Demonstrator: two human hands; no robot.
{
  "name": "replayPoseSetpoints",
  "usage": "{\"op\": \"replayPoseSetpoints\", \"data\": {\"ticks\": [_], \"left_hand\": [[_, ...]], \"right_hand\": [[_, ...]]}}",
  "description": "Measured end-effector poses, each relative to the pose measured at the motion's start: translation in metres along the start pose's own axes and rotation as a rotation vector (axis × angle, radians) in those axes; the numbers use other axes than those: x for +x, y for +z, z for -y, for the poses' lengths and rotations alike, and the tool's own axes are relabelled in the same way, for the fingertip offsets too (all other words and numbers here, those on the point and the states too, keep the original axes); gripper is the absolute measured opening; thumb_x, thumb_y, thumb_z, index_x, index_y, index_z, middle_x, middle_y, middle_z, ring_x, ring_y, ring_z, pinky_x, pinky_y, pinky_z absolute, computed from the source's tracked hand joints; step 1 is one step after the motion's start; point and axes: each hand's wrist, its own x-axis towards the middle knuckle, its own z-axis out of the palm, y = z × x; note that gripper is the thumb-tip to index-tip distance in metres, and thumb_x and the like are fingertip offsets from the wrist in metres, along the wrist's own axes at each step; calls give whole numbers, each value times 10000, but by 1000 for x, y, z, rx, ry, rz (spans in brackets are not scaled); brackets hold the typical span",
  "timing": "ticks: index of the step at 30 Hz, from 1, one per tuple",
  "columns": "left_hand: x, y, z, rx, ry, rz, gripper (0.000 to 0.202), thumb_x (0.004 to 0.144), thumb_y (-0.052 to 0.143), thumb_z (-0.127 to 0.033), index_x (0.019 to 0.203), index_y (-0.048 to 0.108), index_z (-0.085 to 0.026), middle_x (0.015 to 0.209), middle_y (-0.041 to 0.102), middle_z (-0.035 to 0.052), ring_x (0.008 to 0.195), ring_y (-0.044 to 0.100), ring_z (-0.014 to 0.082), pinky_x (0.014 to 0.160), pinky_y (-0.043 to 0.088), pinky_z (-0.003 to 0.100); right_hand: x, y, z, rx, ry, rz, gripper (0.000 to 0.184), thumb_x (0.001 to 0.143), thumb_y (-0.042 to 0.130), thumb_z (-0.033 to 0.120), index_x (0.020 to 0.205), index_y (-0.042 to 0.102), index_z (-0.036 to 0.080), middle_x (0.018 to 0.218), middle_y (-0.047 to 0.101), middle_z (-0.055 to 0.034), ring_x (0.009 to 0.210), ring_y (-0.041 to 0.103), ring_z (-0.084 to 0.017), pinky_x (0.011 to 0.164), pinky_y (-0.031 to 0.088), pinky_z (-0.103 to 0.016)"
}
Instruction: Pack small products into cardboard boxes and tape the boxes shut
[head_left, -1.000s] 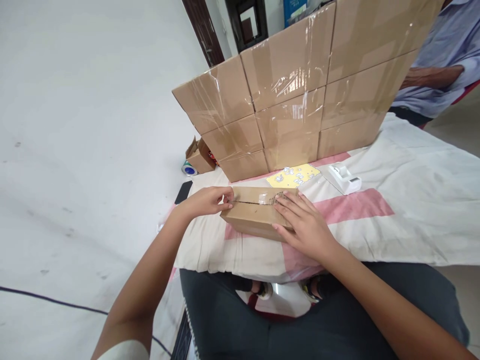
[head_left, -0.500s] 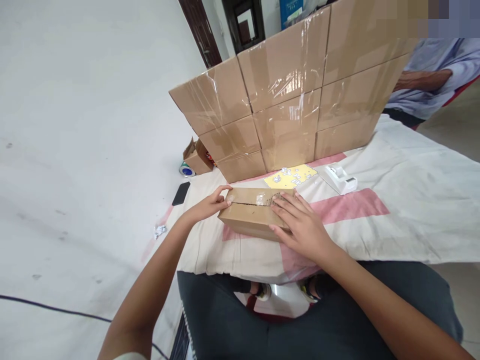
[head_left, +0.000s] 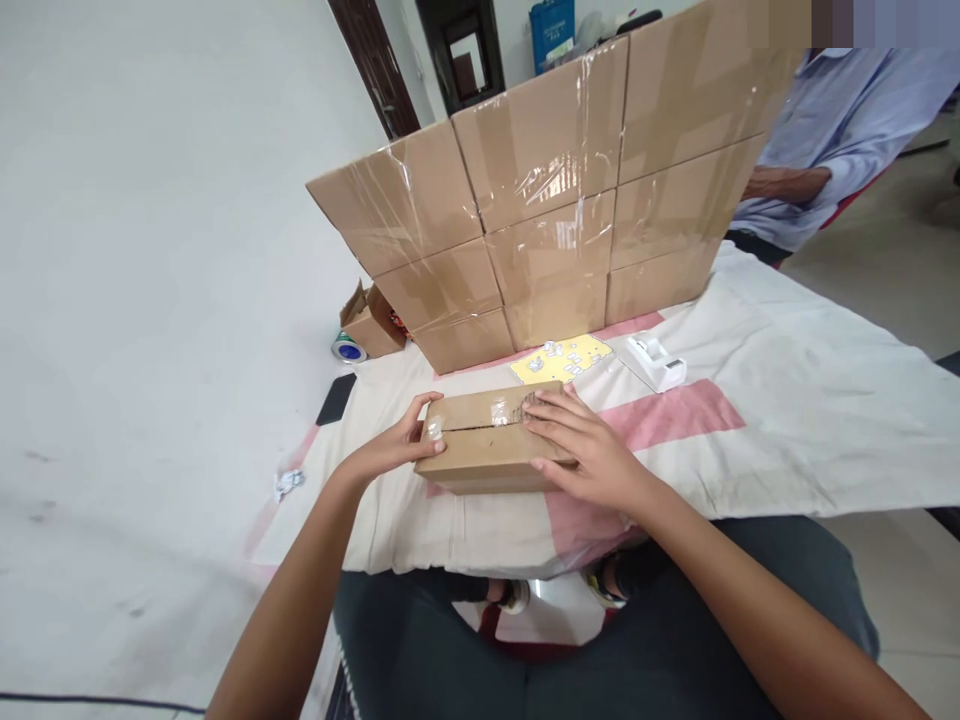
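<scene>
A small brown cardboard box [head_left: 480,448] lies in front of me on the cloth-covered table, with a dark seam along its top. Bits of clear tape [head_left: 500,411] shine across the seam at its middle and left end. My left hand [head_left: 390,440] grips the box's left end, thumb on the near top edge and a finger at the far edge. Spread fingers of my right hand [head_left: 581,440] rest flat over the right part of the top, partly covering some dark print. Its thumb lies near the front edge.
Behind the box stands a wall of taped cardboard boxes [head_left: 547,200]. A white tape dispenser [head_left: 652,362], yellow sheet with scraps [head_left: 551,362], black phone-like slab [head_left: 336,400], tape roll [head_left: 349,349] and small open carton [head_left: 373,320] surround it. Another person's arm [head_left: 787,185] shows at right.
My left thumb and finger have shifted off the tape at the box's left end, which now shows, to hold that end. My right hand stays on top. The whole view has shifted slightly.
</scene>
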Motion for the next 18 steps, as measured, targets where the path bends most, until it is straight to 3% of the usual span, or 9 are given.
{"op": "replayPoseSetpoints", "data": {"ticks": [3, 5, 7, 9, 12, 15, 18], "left_hand": [[-6, 6, 9, -60, 37, -44, 818, 812, 772, -486, 1463, 314, -299, 1168, 660, 70, 1012, 653, 220, 782, 509, 282], [-6, 11, 18, -100, 77, -125, 762, 807, 782, -462, 1437, 400, -266, 981, 684, 31, 863, 652, 195, 710, 484, 265], [3, 14, 30, -167, 161, -306, 598, 789, 792, -450, 1289, 573, -207, 716, 604, -26, 645, 562, 147, 593, 398, 238], [24, 15, 43, -257, 269, -526, 408, 803, 742, -481, 1060, 654, -176, 547, 420, -77, 508, 386, 101, 522, 282, 230], [71, 11, 63, -384, 383, -729, 351, 852, 565, -554, 889, 571, -205, 509, 202, -115, 463, 191, 86, 496, 196, 236], [117, 6, 83, -442, 400, -779, 389, 830, 540, -611, 797, 496, -226, 498, 165, -125, 431, 157, 80, 470, 170, 238], [139, 5, 103, -441, 357, -735, 433, 826, 595, -636, 769, 518, -214, 492, 227, -121, 418, 200, 73, 457, 181, 231]], "right_hand": [[2, -11, -15, 164, 8, -38, 375, 1008, 577, 388, 1339, 696, 258, 1440, 660, -114, 1446, 525, -298, 1211, 402, -596], [7, -20, -34, 205, 108, -137, 350, 1042, 502, 387, 1292, 712, 260, 1421, 672, -113, 1389, 581, -284, 1174, 454, -555], [16, -26, -62, 155, 265, -228, 324, 1046, 487, 373, 1209, 740, 251, 1315, 731, -103, 1280, 657, -272, 1117, 502, -510], [28, -27, -96, 58, 401, -218, 289, 1017, 526, 340, 1147, 756, 224, 1196, 772, -94, 1159, 706, -261, 1019, 553, -453], [48, -16, -148, -133, 498, -69, 327, 983, 499, 203, 1194, 745, 159, 1171, 770, -121, 1082, 704, -242, 956, 560, -401], [61, 4, -184, -275, 496, 42, 405, 938, 467, 76, 1228, 743, 135, 1228, 734, -147, 1148, 647, -250, 1025, 511, -413], [62, 22, -203, -334, 509, 85, 400, 949, 483, 95, 1237, 752, 162, 1193, 691, -154, 1135, 619, -265, 969, 522, -404]]}}
